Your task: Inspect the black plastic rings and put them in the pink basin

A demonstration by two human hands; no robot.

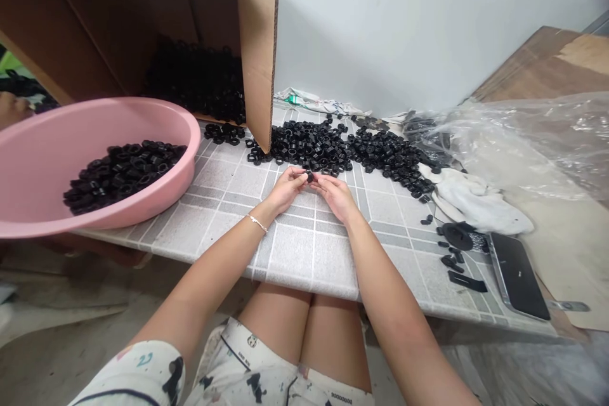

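The left hand [285,191] and right hand [335,196] are at the front of the tiled counter [304,254], grips pressed together, fingertips meeting on one small black hex nut [309,176]. Just beyond, a loose spread of like nuts [309,147] lies unsorted on the counter. At left, a pink basin [188,133] holds a heap of nuts [124,174]; behind, an open cardboard box [257,57] holds a dark mass of nuts [200,82].

A basin [157,120] of nuts [122,171] sits left on the tiled bench [304,254], with a cardboard box [257,57] behind it, loose nuts [309,146] ahead, and a phone [518,276] on the right.
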